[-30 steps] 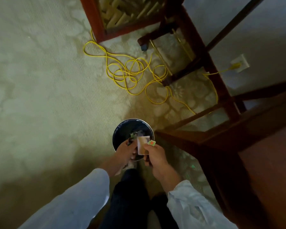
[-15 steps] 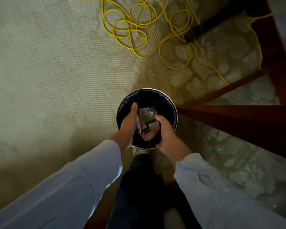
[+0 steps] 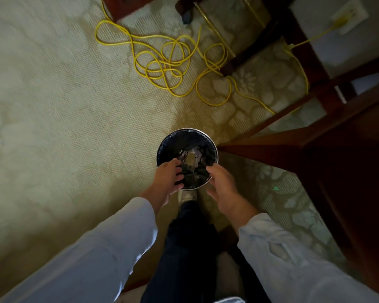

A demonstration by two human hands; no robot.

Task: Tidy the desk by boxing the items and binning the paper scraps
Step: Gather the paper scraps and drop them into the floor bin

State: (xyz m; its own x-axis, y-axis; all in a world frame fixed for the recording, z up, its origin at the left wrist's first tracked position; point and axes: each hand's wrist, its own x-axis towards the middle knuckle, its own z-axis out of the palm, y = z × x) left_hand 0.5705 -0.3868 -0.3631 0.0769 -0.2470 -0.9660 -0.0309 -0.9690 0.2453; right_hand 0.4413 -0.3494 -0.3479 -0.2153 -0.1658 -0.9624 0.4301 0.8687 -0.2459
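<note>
Left hand (image 3: 167,178): over the near left rim of the bin, fingers loosely curled and apart, nothing held between them
Right hand (image 3: 224,186): over the near right rim, fingers relaxed and spread, palm empty
Sleeves: pale, long, reaching in from the lower corners of the view
Paper scraps (image 3: 190,159): a small heap of flat, dull-coloured pieces lying inside the bin, between and just beyond the two hands
Handling of the scraps: judged very light, thin and limp, so apt to flutter or cling to skin; best pinched at an edge or gathered in a cupped palm and let go low inside the rim
Bin (image 3: 187,129): round, pale metal rim, standing upright on the floor
Liner (image 3: 169,145): black, soft, folded over the rim
Shoe (image 3: 187,195): light toe just beside the bin's near wall
Green fleck (image 3: 275,188): on the carpet to the right of the bin; perhaps a stray scrap, too small to tell
Desk (image 3: 348,160): dark wood, corner close to the bin's right side
Carpet (image 3: 53,106): pale, patterned
Yellow cable (image 3: 162,68): loose coils well beyond the bin, running to a wall outlet (image 3: 348,16)
Stage, as judged: this handful binned; boxing not in view
</note>
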